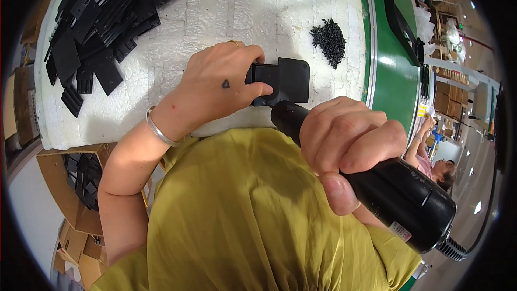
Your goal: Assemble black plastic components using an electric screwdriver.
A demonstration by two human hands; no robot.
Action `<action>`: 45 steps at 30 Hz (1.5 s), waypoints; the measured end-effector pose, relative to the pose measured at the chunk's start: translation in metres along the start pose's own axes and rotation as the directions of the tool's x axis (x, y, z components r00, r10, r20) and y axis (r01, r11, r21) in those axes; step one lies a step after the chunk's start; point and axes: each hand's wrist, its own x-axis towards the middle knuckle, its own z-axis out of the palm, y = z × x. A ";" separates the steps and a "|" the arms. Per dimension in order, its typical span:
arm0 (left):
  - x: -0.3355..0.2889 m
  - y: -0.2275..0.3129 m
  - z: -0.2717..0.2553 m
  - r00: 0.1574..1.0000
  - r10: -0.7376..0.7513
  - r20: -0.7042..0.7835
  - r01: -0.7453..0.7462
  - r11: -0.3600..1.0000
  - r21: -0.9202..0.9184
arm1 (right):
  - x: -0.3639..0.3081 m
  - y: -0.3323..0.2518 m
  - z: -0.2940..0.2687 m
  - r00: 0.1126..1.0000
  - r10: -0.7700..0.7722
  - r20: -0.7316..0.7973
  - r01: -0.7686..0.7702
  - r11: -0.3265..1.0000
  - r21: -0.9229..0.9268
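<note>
The black plastic part lay near the front edge of the white work surface, its left end held between the half-closed thumb and forefinger of the left hand, its right end jutting beyond them; the right hand was wrapped round a black power screwdriver
</note>
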 end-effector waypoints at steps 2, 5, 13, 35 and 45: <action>0.004 0.005 -0.004 0.998 -0.043 0.050 0.043 0.999 0.008 | 0.000 0.000 0.002 1.000 -0.008 -0.023 0.008 1.000 0.000; 0.008 0.009 -0.008 0.986 -0.115 0.122 0.112 0.993 0.031 | 0.000 0.004 -0.002 0.999 -0.032 -0.027 0.032 1.000 0.000; 0.012 0.008 -0.021 0.991 -0.102 0.088 0.104 0.994 -0.026 | -0.010 -0.003 -0.005 0.939 -0.160 -0.306 0.225 0.955 0.191; -0.047 0.025 -0.083 0.968 0.022 0.250 0.250 0.009 -0.968 | -0.054 0.009 -0.004 0.831 0.231 -0.507 -0.177 0.972 0.153; -0.109 0.024 -0.071 0.743 -0.509 -0.434 -0.167 0.487 -0.857 | 0.013 0.028 0.025 0.887 0.300 -0.350 -0.226 0.945 0.237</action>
